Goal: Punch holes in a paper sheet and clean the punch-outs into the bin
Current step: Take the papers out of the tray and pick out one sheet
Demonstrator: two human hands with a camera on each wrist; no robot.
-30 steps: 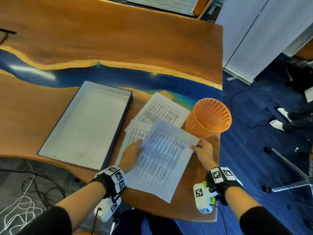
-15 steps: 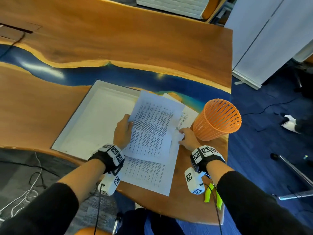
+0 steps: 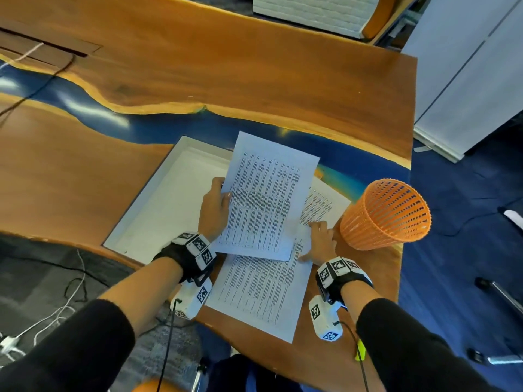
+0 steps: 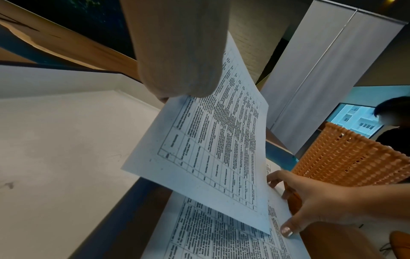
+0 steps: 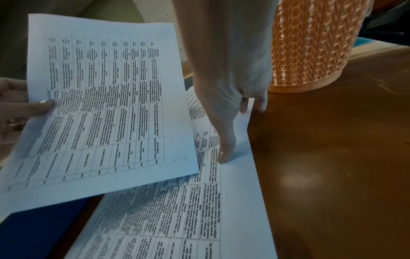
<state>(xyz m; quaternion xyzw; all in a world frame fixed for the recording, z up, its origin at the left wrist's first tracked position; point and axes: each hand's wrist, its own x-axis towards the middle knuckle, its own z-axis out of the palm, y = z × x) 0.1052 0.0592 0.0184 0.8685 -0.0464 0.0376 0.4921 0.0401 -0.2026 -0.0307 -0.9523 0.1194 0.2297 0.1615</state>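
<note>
My left hand (image 3: 215, 203) pinches the left edge of a printed paper sheet (image 3: 266, 199) and holds it tilted in the air above the stack and the tray's right rim. In the right wrist view the left thumb (image 5: 37, 106) lies on top of this sheet (image 5: 99, 105). My right hand (image 3: 319, 237) rests with straight fingers on the sheets (image 3: 260, 295) left on the table, its thumb (image 5: 224, 154) pressing the top one. The orange mesh bin (image 3: 385, 213) stands upright just right of that hand. No hole punch is in view.
A shallow white tray (image 3: 158, 205) with dark blue sides lies left of the papers. The wooden table (image 3: 254, 80) has a blue resin strip; its right edge runs just past the bin. Cables lie on the floor at left. A person sits beyond the bin (image 4: 355, 157).
My left hand has lifted the top sheet off the stack and carried it up and leftward over the tray's edge. My right hand slid left onto the remaining sheets.
</note>
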